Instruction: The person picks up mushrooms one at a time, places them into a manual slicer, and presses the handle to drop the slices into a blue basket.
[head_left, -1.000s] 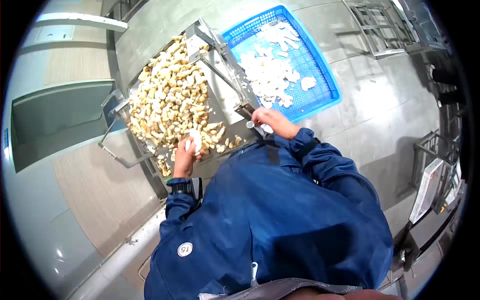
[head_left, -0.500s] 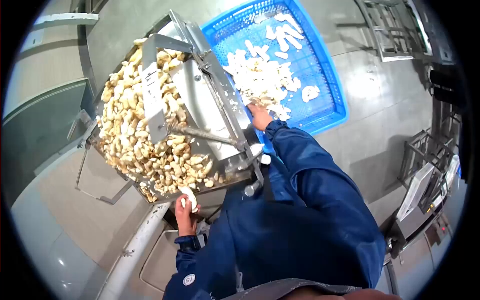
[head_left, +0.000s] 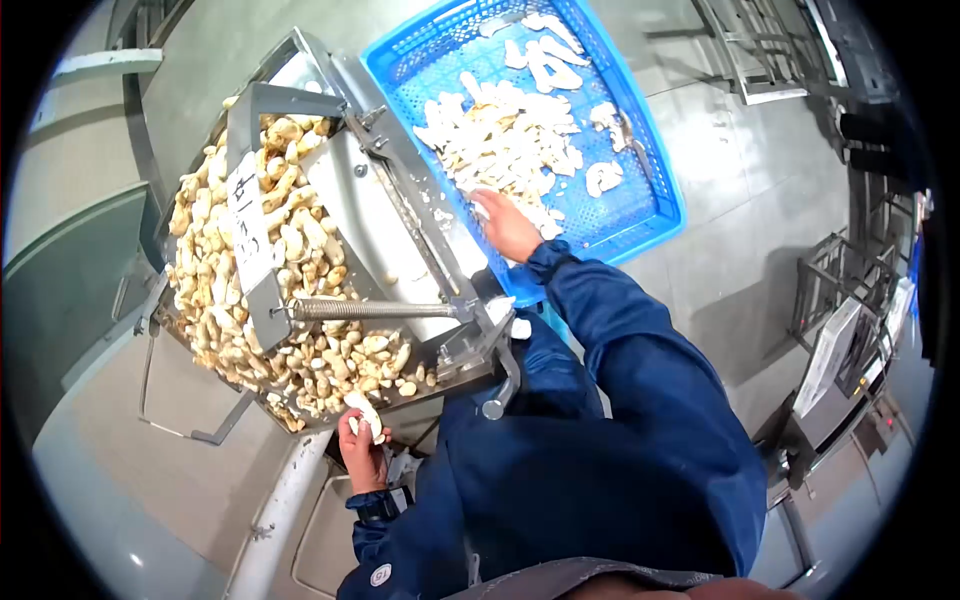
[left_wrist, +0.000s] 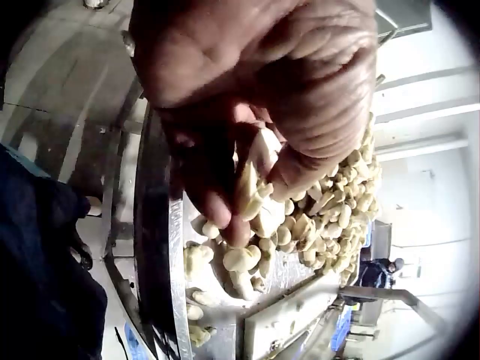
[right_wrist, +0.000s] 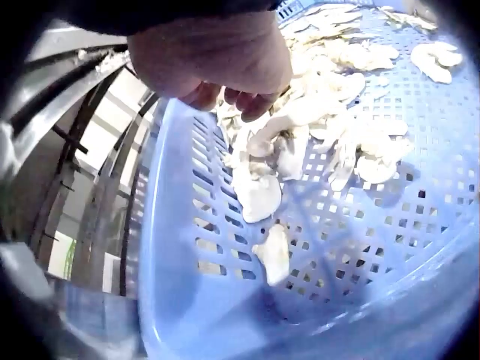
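My left hand (head_left: 362, 460) grips a pale mushroom (head_left: 366, 412) at the near edge of a metal tray heaped with mushrooms (head_left: 215, 275). The left wrist view shows pale mushroom pieces (left_wrist: 256, 176) between the fingers and thumb, partly hidden by the palm. Over the near left side of a blue plastic basket (head_left: 655, 170), my right hand (head_left: 512, 232) hangs with loosely bent fingers. In the right wrist view its fingertips (right_wrist: 259, 105) are close over white mushroom slices (right_wrist: 300, 112), and no slice shows held.
Between heap and basket stands a metal slicer frame (head_left: 243, 210) with a spring (head_left: 370, 310) and a crank-like handle (head_left: 500, 395). A white pipe (head_left: 280, 510) runs beside the tray's near corner. Metal racks (head_left: 760, 50) stand on the tiled floor (head_left: 690, 290) at the right.
The right hand has left the slicer handle and moved to the basket's near left side. The left hand has drawn back from the heap to the tray edge, still holding a mushroom. The view has shifted.
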